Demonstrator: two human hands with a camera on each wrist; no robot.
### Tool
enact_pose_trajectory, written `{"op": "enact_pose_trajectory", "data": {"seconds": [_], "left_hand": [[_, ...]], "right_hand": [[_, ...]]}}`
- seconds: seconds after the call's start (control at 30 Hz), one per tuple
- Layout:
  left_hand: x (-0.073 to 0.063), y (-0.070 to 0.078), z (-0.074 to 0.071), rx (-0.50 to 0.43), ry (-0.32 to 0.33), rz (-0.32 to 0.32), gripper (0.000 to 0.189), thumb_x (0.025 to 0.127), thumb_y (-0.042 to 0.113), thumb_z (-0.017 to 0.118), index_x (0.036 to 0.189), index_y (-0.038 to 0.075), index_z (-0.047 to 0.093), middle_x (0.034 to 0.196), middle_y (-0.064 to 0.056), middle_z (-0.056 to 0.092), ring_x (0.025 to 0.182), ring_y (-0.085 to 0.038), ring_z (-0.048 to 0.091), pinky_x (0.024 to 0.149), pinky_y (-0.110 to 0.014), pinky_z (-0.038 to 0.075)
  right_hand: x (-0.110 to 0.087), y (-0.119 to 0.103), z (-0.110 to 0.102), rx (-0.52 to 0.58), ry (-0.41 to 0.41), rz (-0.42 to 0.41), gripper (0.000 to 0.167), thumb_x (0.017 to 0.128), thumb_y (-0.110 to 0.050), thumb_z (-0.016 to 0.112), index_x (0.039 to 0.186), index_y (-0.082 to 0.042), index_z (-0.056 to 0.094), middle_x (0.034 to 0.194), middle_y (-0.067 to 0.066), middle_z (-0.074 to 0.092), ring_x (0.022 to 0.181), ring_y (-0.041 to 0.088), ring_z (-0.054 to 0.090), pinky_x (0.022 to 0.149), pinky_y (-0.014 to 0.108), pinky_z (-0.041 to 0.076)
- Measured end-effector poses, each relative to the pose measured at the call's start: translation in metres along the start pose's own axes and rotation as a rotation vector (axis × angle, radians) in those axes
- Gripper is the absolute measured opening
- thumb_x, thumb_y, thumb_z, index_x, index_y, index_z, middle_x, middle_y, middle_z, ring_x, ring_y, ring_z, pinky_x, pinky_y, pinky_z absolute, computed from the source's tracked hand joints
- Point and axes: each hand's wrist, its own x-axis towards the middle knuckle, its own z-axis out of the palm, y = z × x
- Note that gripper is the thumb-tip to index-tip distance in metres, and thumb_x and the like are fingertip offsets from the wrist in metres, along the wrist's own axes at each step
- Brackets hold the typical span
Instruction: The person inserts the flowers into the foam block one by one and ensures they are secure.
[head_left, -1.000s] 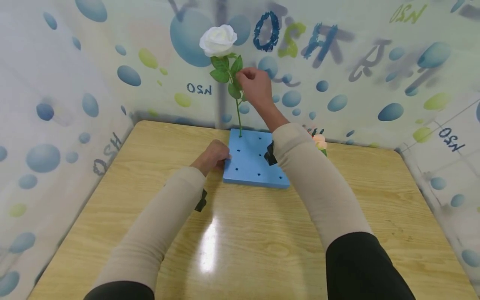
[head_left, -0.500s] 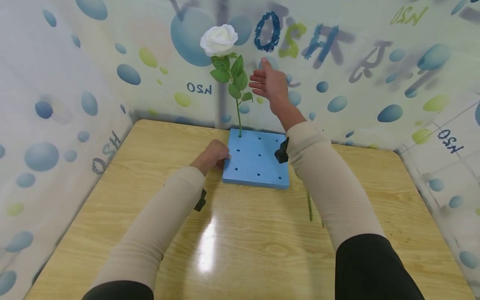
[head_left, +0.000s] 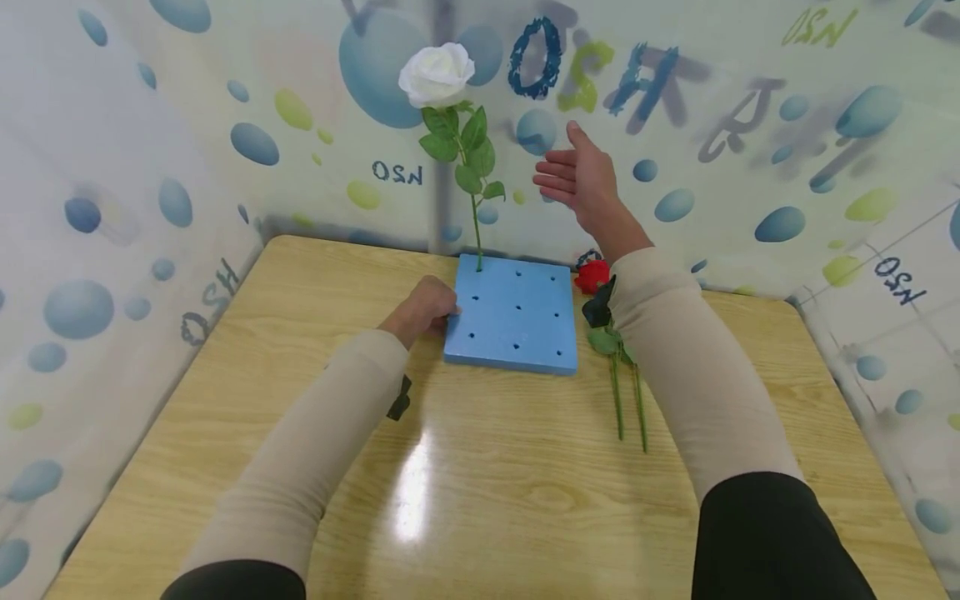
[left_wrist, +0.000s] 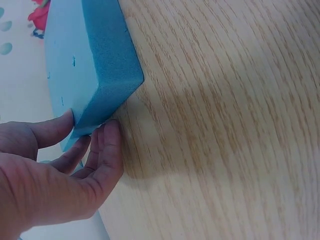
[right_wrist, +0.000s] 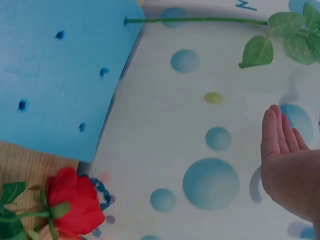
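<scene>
A blue foam board point(head_left: 495, 325) with rows of small holes lies on the table. One white rose point(head_left: 437, 75) stands upright, its stem point(head_left: 477, 233) in the board's far left hole. My left hand point(head_left: 426, 305) holds the board's left edge; in the left wrist view the thumb point(left_wrist: 55, 130) is at the top edge and the fingers point(left_wrist: 107, 150) are at the side near the table. Raised above the board's far right side, my right hand point(head_left: 591, 182) has straight fingers and holds nothing. In the right wrist view it is apart from the rose's leaves point(right_wrist: 287, 30).
Right of the board lies a red rose point(head_left: 592, 277), with two green stems point(head_left: 618, 400) pointing toward me. My right sleeve partly hides these flowers. A patterned backdrop point(head_left: 330, 100) rises behind the wooden table point(head_left: 510, 483) and at both sides.
My right hand has let go of the white rose's leaves, straightened its fingers and moved right. The red rose and stems have come into view. My left hand stays at the board.
</scene>
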Motion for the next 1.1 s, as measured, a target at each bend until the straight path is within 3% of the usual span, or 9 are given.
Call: {"op": "enact_pose_trajectory", "data": {"seconds": [0.63, 1.1], "left_hand": [[0.002, 0.002, 0.0, -0.035, -0.013, -0.032, 0.031, 0.096, 0.004, 0.055, 0.127, 0.001, 0.053, 0.112, -0.013, 0.058, 0.101, -0.025, 0.06, 0.082, -0.037, 0.058], [-0.001, 0.001, -0.001, -0.002, -0.009, -0.013, 0.027, 0.097, 0.005, 0.054, 0.124, 0.002, 0.057, 0.111, -0.013, 0.058, 0.097, -0.024, 0.06, 0.082, -0.037, 0.058]], "right_hand": [[-0.001, 0.011, -0.071, 0.028, 0.055, 0.077, 0.067, 0.094, -0.054, 0.055, 0.14, -0.005, 0.05, 0.141, 0.012, 0.054, 0.127, 0.03, 0.054, 0.104, 0.034, 0.046], [-0.014, 0.021, -0.101, -0.061, 0.061, 0.105, 0.072, 0.094, -0.055, 0.052, 0.144, -0.003, 0.044, 0.146, 0.016, 0.048, 0.131, 0.031, 0.049, 0.106, 0.036, 0.043]]}}
